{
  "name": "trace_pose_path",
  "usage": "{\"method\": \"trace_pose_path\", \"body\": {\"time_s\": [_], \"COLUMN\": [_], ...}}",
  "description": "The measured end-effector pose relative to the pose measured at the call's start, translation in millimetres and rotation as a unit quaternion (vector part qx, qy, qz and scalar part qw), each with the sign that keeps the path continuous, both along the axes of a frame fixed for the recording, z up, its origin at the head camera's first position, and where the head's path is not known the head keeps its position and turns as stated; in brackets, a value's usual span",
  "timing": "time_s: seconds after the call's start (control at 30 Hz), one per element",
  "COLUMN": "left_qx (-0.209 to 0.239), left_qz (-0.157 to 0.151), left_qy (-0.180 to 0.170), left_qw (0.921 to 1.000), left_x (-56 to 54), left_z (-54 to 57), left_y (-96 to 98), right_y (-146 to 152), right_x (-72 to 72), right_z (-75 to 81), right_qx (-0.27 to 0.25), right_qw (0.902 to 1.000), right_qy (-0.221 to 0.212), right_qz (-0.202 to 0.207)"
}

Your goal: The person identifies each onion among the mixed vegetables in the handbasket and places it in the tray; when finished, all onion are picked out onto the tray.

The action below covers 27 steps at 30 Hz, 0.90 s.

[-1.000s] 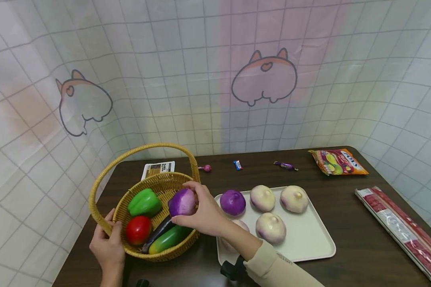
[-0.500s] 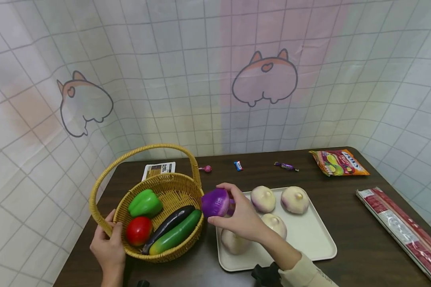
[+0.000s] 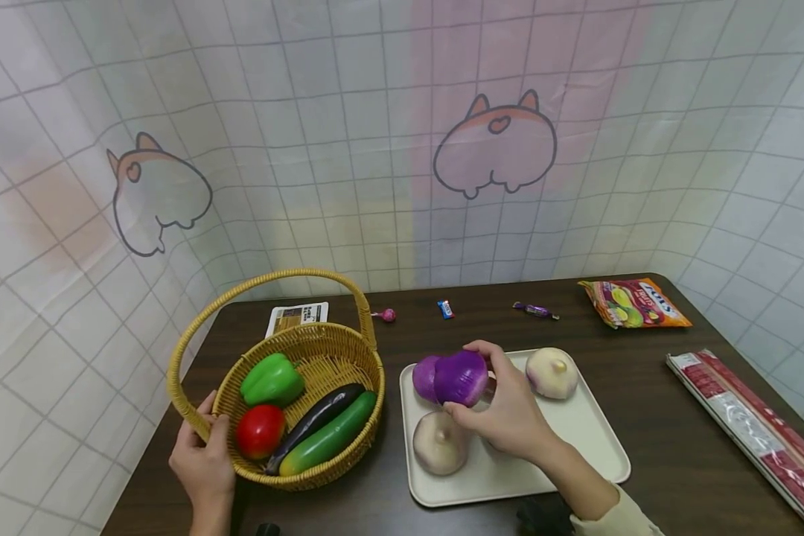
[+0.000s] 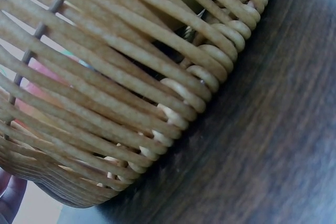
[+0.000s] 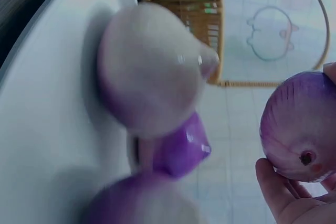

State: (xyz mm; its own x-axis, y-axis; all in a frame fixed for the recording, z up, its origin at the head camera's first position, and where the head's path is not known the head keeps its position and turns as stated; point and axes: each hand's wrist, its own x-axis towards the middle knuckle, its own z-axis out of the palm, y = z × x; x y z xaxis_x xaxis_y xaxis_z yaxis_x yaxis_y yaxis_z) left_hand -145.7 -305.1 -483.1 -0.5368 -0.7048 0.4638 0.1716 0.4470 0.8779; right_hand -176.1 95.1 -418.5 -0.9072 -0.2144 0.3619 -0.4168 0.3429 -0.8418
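My right hand (image 3: pixel 512 409) holds a purple onion (image 3: pixel 461 378) between thumb and fingers above the tray; in the right wrist view, the underside of this onion (image 5: pixel 296 124) shows a small dark hole. On the white tray (image 3: pixel 596 454) sit another purple onion (image 3: pixel 423 378), partly covered by the held one, a whitish onion (image 3: pixel 440 443) in front and another whitish onion (image 3: pixel 552 373) at the back. My hand hides the middle of the tray. My left hand (image 3: pixel 204 458) grips the left rim of the wicker basket (image 3: pixel 335 344), close to the foot of its handle.
In the basket lie a green bell pepper (image 3: pixel 272 380), a tomato (image 3: pixel 260 430), an eggplant (image 3: pixel 315 424) and a cucumber (image 3: pixel 330 435). Behind are a lollipop (image 3: pixel 388 316), two small wrapped candies and a candy bag (image 3: pixel 636 304). A long red packet (image 3: pixel 750 432) lies right.
The right hand has carried the purple onion from over the basket rightward to over the tray. My left hand has stayed on the basket rim.
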Motion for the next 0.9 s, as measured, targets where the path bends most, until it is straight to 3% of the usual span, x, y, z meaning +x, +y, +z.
{"method": "trace_pose_path", "body": {"time_s": [0.4, 0.77, 0.9], "left_qx": [0.003, 0.0, 0.003], "left_qz": [-0.002, 0.001, 0.0], "left_qy": [0.004, -0.007, -0.007], "left_qw": [1.0, 1.0, 1.0], "left_x": [-0.5, 1.6, 0.5], "left_z": [0.1, 0.5, -0.1], "left_y": [-0.3, -0.5, -1.1], "right_y": [66.4, 102.2, 115.6], "right_x": [3.4, 18.6, 17.5], "right_z": [-17.2, -35.9, -37.3], "right_qx": [-0.024, -0.079, -0.049], "right_qw": [0.9988, 0.9965, 0.9983], "right_qy": [0.01, -0.022, -0.03], "right_qz": [-0.042, -0.019, -0.005]}}
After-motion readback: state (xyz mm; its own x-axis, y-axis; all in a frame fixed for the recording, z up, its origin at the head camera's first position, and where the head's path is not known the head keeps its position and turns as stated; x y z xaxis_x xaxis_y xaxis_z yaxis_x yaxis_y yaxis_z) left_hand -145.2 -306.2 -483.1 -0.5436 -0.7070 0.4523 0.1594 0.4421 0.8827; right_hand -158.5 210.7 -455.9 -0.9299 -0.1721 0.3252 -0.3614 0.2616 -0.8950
